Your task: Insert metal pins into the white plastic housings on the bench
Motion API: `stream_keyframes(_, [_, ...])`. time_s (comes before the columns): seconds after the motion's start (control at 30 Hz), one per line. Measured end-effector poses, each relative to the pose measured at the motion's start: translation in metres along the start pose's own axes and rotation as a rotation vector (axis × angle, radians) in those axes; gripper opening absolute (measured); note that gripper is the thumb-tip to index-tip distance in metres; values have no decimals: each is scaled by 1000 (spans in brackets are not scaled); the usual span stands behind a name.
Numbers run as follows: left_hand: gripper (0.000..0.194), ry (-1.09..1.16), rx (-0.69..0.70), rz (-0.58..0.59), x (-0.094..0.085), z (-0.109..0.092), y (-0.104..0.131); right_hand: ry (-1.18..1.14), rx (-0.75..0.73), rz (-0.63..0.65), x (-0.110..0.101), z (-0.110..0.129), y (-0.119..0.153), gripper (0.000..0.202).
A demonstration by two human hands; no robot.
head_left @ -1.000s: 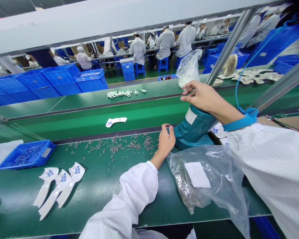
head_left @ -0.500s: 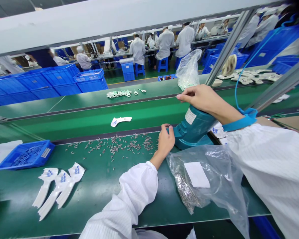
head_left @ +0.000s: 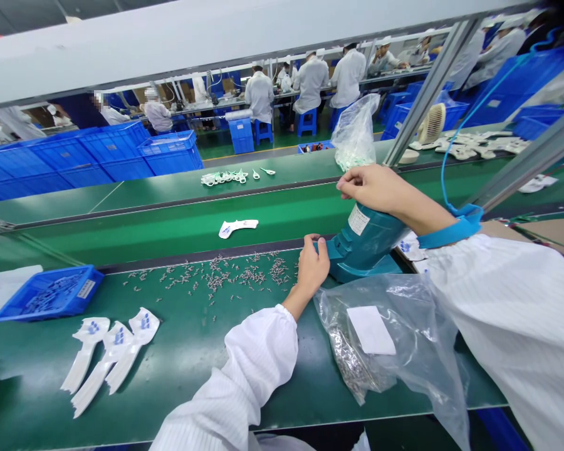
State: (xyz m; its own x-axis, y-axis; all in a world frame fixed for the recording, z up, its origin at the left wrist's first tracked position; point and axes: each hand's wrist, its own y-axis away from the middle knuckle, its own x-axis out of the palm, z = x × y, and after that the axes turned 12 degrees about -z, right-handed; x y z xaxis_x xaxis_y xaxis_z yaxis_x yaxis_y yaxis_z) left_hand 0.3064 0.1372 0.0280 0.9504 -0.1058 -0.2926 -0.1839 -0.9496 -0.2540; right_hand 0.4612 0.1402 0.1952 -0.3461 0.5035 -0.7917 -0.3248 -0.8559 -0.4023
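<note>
A teal machine [head_left: 369, 241] with a white label stands on the green bench. Against its left front end is my left hand [head_left: 313, 263], fingers curled; whatever they grip is hidden. My right hand [head_left: 376, 188] is over the top of the machine, thumb and fingertips pinched together, with any small thing between them too small to make out. Many small screws [head_left: 220, 275] lie scattered left of the machine. In front of it rests a clear plastic bag [head_left: 352, 369] of metal parts with a white paper [head_left: 371, 330] on it. A blue strap [head_left: 454, 228] circles my right wrist.
Three white shells [head_left: 117, 351] and a blue tray [head_left: 51, 291] of small blue parts are at left. A white piece [head_left: 238, 227] lies on the green belt [head_left: 169, 233]. Beyond are white-green parts [head_left: 225, 178], a fan [head_left: 432, 124], a metal post and people in white.
The white piece on the belt has shifted right. My right hand has dropped slightly, its fingertips a little further right. My left hand has hardly moved.
</note>
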Motion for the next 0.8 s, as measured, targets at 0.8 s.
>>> stream_keyframes(0.8, [26,45,-48,3,3,2,2,134,-14,96,4,-10,-3,52])
